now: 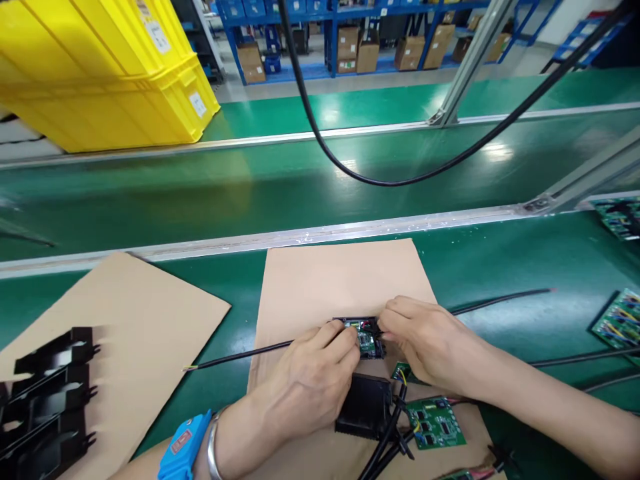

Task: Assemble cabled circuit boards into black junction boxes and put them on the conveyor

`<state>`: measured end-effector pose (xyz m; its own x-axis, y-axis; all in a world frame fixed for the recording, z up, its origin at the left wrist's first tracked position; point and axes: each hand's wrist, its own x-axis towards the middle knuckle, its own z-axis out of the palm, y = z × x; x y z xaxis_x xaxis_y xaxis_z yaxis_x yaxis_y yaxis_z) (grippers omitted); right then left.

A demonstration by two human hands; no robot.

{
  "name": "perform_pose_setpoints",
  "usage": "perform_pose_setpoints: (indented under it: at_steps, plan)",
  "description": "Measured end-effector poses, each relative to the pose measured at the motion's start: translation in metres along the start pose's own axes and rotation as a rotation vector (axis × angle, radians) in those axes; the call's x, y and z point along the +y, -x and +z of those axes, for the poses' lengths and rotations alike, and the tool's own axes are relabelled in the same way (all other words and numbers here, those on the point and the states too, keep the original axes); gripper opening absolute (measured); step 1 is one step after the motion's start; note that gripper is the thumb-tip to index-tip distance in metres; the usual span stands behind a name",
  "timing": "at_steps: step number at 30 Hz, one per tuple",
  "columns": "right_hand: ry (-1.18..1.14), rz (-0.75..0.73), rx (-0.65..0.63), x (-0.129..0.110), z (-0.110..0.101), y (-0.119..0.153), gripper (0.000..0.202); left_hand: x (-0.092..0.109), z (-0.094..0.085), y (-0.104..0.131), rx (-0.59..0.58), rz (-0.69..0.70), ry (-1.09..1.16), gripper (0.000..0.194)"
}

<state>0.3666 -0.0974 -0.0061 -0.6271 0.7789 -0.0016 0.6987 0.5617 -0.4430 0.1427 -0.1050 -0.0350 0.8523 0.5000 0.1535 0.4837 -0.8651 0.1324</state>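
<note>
Left hand (320,367), palm down over cardboard (345,273), bends its fingers across the left end of a black case (373,356), grip hidden; the case lies open side up, long axis unclear. Right hand (423,337) pinches narrowly at its right edge; anything between the fingertips is indistinct.

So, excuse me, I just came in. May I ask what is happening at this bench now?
A person is working with both bare hands at a small open black case with a green circuit board inside, on a cardboard sheet. The left hand is at its left side, the right hand at its right end. Nearer the person lie another black case and a loose green board.
</note>
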Motion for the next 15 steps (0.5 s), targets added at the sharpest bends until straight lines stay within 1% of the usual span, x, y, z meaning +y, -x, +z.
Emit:
perform_pose_setpoints:
  at_steps: [5,10,12,15]
  plan:
    - [0.053,-0.093,-0.019,0.0055,-0.0058,0.0067,0.027,0.0028,0.0032,0.0003,-0.011,-0.012,-0.007,0.025]
    - [0.144,-0.123,-0.064,0.0071,-0.0088,0.0048,0.030,0.0023,0.0011,0.0018,-0.007,-0.019,0.010,0.027]
    - [0.204,-0.149,-0.091,0.0058,-0.0081,0.0039,0.029,0.0017,-0.0010,0.0022,-0.002,-0.016,0.020,0.027]
    - [0.299,-0.178,-0.139,0.0024,-0.0071,0.0027,0.021,0.0024,-0.0023,0.0030,-0.018,-0.020,0.017,0.028]
